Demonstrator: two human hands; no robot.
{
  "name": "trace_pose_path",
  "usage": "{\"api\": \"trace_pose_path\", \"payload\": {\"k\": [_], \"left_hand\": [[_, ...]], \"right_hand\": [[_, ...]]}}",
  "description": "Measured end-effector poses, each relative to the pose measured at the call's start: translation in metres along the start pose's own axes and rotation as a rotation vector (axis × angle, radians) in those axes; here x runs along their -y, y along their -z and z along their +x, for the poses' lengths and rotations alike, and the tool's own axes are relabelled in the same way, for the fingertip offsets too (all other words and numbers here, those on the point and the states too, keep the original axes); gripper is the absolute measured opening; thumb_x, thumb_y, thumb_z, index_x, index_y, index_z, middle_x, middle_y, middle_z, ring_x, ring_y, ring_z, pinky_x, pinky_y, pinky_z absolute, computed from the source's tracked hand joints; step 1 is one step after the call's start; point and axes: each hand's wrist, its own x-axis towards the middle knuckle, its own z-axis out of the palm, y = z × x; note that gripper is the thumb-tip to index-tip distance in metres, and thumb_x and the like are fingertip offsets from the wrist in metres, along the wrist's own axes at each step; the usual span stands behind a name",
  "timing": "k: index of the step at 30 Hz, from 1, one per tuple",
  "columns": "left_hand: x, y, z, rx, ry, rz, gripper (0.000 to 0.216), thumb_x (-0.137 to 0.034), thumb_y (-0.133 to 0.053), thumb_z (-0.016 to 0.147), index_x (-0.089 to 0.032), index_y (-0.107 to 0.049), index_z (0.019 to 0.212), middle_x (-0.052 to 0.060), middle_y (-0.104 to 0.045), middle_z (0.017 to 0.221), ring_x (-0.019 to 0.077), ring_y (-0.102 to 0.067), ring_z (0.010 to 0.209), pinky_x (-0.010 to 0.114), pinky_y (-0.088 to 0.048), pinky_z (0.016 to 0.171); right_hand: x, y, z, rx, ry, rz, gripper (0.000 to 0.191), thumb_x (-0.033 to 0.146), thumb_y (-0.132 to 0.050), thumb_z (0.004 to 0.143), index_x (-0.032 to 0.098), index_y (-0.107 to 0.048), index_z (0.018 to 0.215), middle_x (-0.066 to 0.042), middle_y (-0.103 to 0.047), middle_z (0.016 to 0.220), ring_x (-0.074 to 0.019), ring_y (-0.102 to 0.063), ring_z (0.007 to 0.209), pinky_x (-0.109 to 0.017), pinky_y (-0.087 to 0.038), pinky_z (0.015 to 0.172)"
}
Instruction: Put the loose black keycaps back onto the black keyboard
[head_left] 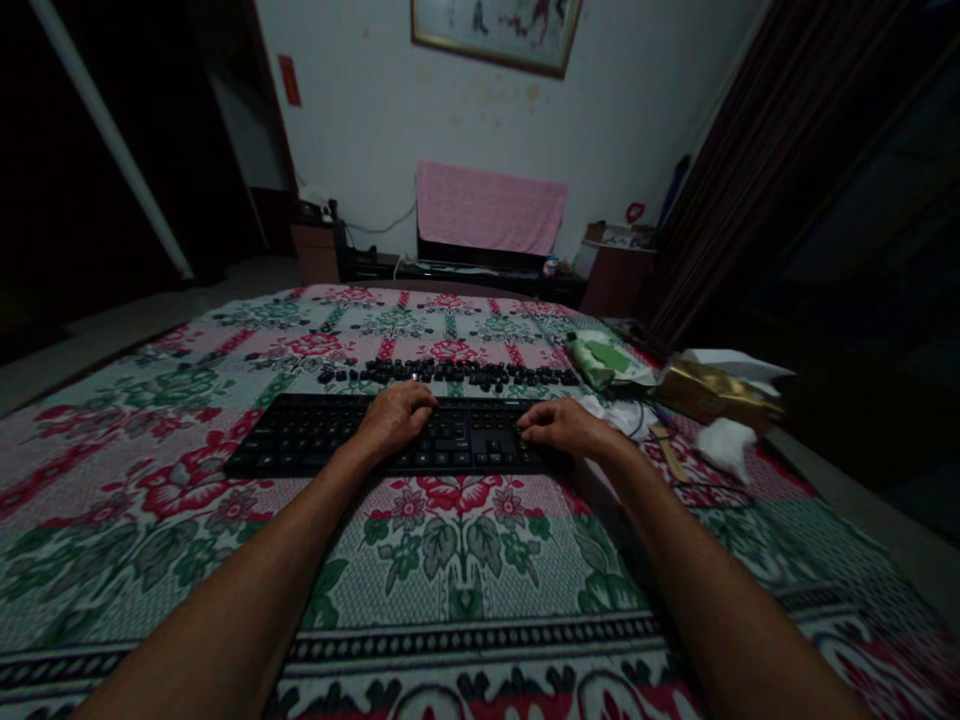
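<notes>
A black keyboard (300, 437) lies flat on a flowered cloth, its keys facing up. Over its middle, towards the far edge, is my left hand (395, 415), fingers curled inward with thumb and forefinger close together. Whatever those fingers may hold is hidden. At the keyboard's right end, my right hand (564, 427) pinches its fingertips together just above the number keys. Anything between them is too small and dark to make out. Beyond the keyboard, loose black keycaps (450, 372) lie scattered in a long band. Part of the right-hand key area looks bare of caps.
To the right lie a green and white tissue pack (609, 360), a golden box (712, 392), crumpled white tissue (726, 445) and a flat wooden stick (669, 453). Past the cloth-covered surface (465, 560), a pink towel (491, 208) hangs over a dark object by the wall.
</notes>
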Motion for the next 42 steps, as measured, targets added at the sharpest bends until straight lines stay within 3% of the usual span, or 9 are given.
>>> {"api": "trace_pose_path", "payload": {"k": [10, 15, 19, 21, 25, 28, 31, 42], "left_hand": [[-0.003, 0.001, 0.0, 0.002, -0.003, 0.004, 0.021, -0.023, -0.044, 0.071, -0.02, -0.061, 0.082, 0.001, -0.058, 0.095, 0.0147, -0.051, 0.089, 0.028, -0.038, 0.082], [-0.004, 0.006, 0.0, 0.016, 0.002, 0.017, 0.022, -0.023, -0.043, 0.071, -0.019, -0.061, 0.084, 0.002, -0.058, 0.095, 0.0145, -0.051, 0.088, 0.028, -0.037, 0.082], [-0.026, 0.015, 0.004, 0.051, 0.003, 0.09, 0.023, -0.023, -0.042, 0.072, -0.02, -0.061, 0.086, 0.002, -0.058, 0.093, 0.0161, -0.05, 0.087, 0.03, -0.038, 0.081], [-0.047, 0.017, 0.009, 0.04, -0.073, 0.089, 0.024, -0.022, -0.041, 0.074, -0.02, -0.061, 0.087, 0.002, -0.057, 0.094, 0.0156, -0.049, 0.088, 0.029, -0.037, 0.081], [-0.089, 0.005, 0.021, 0.133, -0.18, 0.0, 0.024, -0.023, -0.042, 0.074, -0.021, -0.061, 0.089, 0.003, -0.058, 0.087, 0.0144, -0.051, 0.083, 0.026, -0.038, 0.076], [-0.103, -0.011, 0.026, 0.203, -0.197, -0.026, 0.025, -0.026, -0.042, 0.074, -0.023, -0.062, 0.089, 0.003, -0.059, 0.083, 0.0152, -0.052, 0.08, 0.026, -0.039, 0.074], [-0.105, -0.022, 0.025, 0.214, -0.191, -0.041, 0.026, -0.026, -0.042, 0.074, -0.025, -0.062, 0.091, 0.003, -0.058, 0.082, 0.015, -0.052, 0.078, 0.025, -0.039, 0.071], [-0.107, -0.036, 0.022, 0.069, -0.049, -0.144, 0.026, -0.032, -0.042, 0.076, -0.025, -0.063, 0.09, 0.001, -0.062, 0.082, 0.0124, -0.053, 0.074, 0.022, -0.038, 0.068]], "right_hand": [[0.005, 0.004, 0.005, 0.015, -0.112, -0.009, 0.02, 0.021, -0.062, 0.054, 0.015, -0.059, 0.073, 0.002, -0.058, 0.06, -0.007, -0.047, 0.049, -0.019, -0.037, 0.047], [-0.001, 0.006, 0.008, 0.035, -0.091, -0.015, 0.022, 0.024, -0.063, 0.054, 0.016, -0.06, 0.074, 0.001, -0.059, 0.063, -0.0078, -0.049, 0.052, -0.02, -0.038, 0.049], [-0.002, 0.007, 0.008, 0.046, -0.076, -0.005, 0.021, 0.024, -0.062, 0.054, 0.016, -0.06, 0.074, 0.001, -0.06, 0.063, -0.0076, -0.049, 0.052, -0.019, -0.038, 0.049], [0.001, 0.007, 0.007, 0.049, -0.082, -0.009, 0.021, 0.023, -0.063, 0.054, 0.015, -0.061, 0.073, 0.001, -0.06, 0.063, -0.0076, -0.049, 0.051, -0.019, -0.038, 0.049], [0.006, 0.008, 0.003, 0.085, -0.064, 0.005, 0.02, 0.024, -0.062, 0.055, 0.015, -0.061, 0.073, 0.001, -0.059, 0.061, -0.007, -0.048, 0.05, -0.019, -0.037, 0.048], [0.01, 0.009, -0.001, 0.081, -0.047, -0.003, 0.019, 0.024, -0.061, 0.055, 0.014, -0.062, 0.072, 0.002, -0.057, 0.057, -0.0061, -0.045, 0.047, -0.018, -0.035, 0.046], [0.012, 0.009, -0.002, 0.085, -0.059, -0.011, 0.019, 0.023, -0.06, 0.055, 0.014, -0.061, 0.072, 0.004, -0.054, 0.054, -0.0054, -0.043, 0.045, -0.018, -0.033, 0.044], [0.016, 0.008, -0.002, 0.061, -0.062, -0.06, 0.017, 0.022, -0.06, 0.053, 0.014, -0.06, 0.069, 0.003, -0.053, 0.054, -0.0055, -0.042, 0.046, -0.018, -0.032, 0.044]]}}
